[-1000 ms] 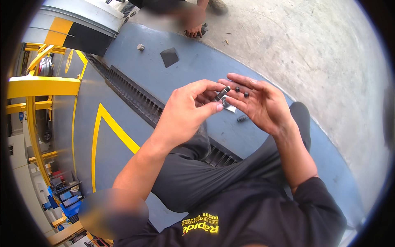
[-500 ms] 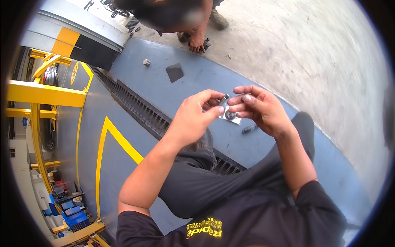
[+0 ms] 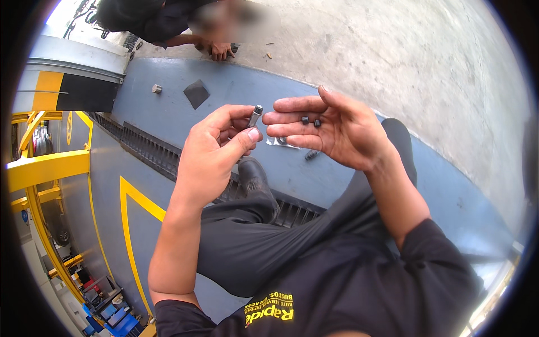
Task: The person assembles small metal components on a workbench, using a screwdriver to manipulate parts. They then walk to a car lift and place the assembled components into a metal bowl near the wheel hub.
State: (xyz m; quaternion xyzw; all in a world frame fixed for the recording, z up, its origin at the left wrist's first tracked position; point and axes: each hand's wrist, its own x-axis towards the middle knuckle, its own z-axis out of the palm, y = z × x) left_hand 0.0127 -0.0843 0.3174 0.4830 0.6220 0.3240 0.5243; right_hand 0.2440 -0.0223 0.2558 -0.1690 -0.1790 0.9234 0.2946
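Observation:
My left hand [image 3: 210,146] pinches a small metal pin with a dark tip [image 3: 256,115] between thumb and fingers, tip upward. Beside it, my right hand [image 3: 345,129] is turned palm up, its fingers stretched out flat. Two small black cap-like pieces, one [image 3: 305,120] on the fingers and the other [image 3: 317,123] just beside it, rest there. Below the hands, a small clear packet [image 3: 279,142] lies on the blue floor, partly hidden by my right fingers. A short dark ribbed part [image 3: 312,154] lies near it, under the right hand.
A metal cylinder [image 3: 156,89] and a dark square pad [image 3: 196,94] lie on the blue floor [image 3: 151,112]. Beyond, a crouching co-worker's hand [image 3: 222,50] reaches to the ground. A slotted drain grate [image 3: 132,144] runs past my boot [image 3: 254,177]. Yellow lift frames [image 3: 48,170] stand at left.
My right hand has turned palm up and opened, exposing the two black pieces. My left hand keeps the metal pin, now apart from the right fingers. The view has shifted, and the co-worker appears farther left.

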